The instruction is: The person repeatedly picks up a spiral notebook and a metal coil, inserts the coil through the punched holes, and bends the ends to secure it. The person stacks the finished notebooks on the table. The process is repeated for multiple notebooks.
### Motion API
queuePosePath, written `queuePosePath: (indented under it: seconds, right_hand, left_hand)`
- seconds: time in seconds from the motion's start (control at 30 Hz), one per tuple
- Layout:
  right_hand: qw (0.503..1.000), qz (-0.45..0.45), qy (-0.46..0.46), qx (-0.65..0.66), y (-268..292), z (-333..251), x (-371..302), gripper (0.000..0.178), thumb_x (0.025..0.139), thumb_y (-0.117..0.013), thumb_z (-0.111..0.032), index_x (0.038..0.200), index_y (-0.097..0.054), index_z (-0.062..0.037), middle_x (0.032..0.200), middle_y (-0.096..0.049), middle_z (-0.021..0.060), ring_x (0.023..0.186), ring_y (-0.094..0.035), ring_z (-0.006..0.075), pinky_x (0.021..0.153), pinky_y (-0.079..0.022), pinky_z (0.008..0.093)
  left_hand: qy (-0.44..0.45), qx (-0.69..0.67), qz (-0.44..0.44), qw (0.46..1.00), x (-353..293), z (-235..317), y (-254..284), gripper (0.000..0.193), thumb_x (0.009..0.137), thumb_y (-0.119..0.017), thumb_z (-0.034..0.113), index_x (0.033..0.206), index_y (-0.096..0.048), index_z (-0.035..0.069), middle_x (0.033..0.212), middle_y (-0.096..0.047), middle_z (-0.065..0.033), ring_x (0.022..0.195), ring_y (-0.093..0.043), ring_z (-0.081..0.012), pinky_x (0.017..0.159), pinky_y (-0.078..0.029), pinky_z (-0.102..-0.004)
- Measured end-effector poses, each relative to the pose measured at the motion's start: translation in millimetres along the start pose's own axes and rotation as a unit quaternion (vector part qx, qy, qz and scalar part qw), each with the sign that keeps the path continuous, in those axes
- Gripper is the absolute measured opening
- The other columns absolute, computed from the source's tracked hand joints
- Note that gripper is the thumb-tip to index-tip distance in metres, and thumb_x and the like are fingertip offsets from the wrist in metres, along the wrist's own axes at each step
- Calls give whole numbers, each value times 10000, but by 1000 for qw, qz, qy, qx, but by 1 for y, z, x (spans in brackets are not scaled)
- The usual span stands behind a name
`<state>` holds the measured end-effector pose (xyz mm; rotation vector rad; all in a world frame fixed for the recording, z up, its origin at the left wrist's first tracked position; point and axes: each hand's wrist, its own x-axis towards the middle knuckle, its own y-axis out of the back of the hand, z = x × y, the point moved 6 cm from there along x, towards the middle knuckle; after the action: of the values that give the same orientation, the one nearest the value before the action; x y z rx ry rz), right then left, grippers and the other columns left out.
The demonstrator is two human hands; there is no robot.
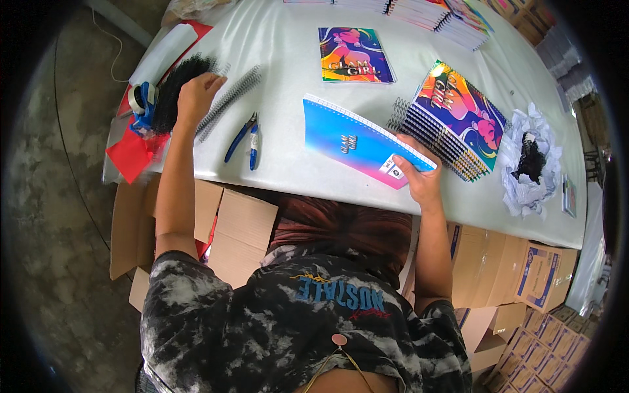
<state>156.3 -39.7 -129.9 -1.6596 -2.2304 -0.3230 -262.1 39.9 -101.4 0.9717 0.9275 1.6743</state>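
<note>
My right hand grips one end of an unbound notebook, thumb on top. Its blue-to-pink cover faces up, and a row of punched holes runs along its far edge. My left hand is over a heap of black spiral binding coils, fingers bent together in a pinch; what they hold is hidden. Beside it lie more loose coils. Blue-handled pliers rest on the table between my hands. Right of the notebook, a stack of coil-bound notebooks with colourful covers leans over in a fanned row.
Another colourful notebook lies farther back, before rows of stacked notebooks. Crumpled white paper holding black scraps sits at right. At left are a blue tape dispenser and red sheeting. Cardboard boxes stand below the table edge.
</note>
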Motion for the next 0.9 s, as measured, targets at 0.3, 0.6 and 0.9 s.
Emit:
queuePosePath:
  seconds: [0.3, 0.6, 0.9]
  right_hand:
    - [997, 57, -20, -49, 5, 4, -4, 252, 796, -616, 52, 1048, -614, 44, 1089, -622, 132, 977, -574, 142, 856, -444, 259]
    - [998, 45, 3, -36, -1, -4, -7, 258, 808, -597, 64, 1064, -619, 45, 1060, -639, 141, 937, -592, 132, 833, -461, 247]
    - [997, -15, 77, -2, -2, -9, -6, 265, 805, -586, 81, 1066, -617, 43, 1046, -641, 170, 930, -628, 180, 812, -482, 260]
  left_hand:
    - [-176, -299, -245, 905, -80, 136, -24, 366, 944, -459, 342, 848, -562, 4, 742, -526, -61, 706, -450, -123, 694, -404, -259]
    - [-26, -392, -282, 875, -74, 135, -40, 466, 950, -419, 413, 735, -549, 20, 582, -378, 30, 550, -312, -70, 516, -300, -220]
    - [15, -449, -349, 822, -64, 140, -35, 320, 905, -543, 343, 821, -584, 37, 617, -452, 38, 561, -374, -52, 519, -324, -191]
